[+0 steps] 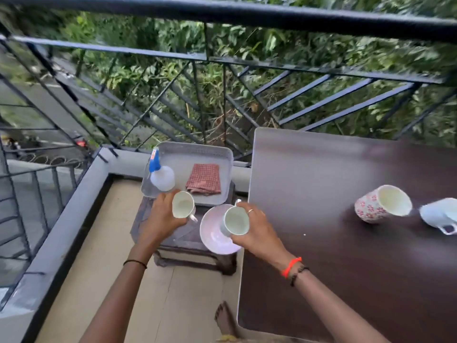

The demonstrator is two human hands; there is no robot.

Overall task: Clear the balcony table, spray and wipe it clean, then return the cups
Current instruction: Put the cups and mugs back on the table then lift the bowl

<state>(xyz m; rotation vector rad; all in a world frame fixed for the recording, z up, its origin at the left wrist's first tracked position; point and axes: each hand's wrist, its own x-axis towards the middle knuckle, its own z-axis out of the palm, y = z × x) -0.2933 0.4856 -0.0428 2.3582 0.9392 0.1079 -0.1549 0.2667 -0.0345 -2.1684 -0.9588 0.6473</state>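
Note:
My left hand (160, 219) grips a small white cup (183, 204) above a low dark stool (183, 240) to the left of the table. My right hand (259, 233) holds a second white cup (236, 224) together with a pale pink saucer (214, 233), at the table's left edge. On the dark brown balcony table (346, 256) remain a floral mug (382, 206) and a white mug (439, 215) at the right. A grey tray (217, 154) on the stool carries a spray bottle (160, 175) with a blue trigger and a folded red checked cloth (204, 179).
A black metal railing (222, 60) runs along the far side and left, with greenery beyond. A grey ledge (61, 229) borders the tiled floor (111, 280). A bare foot (226, 320) stands beside the table's near left corner.

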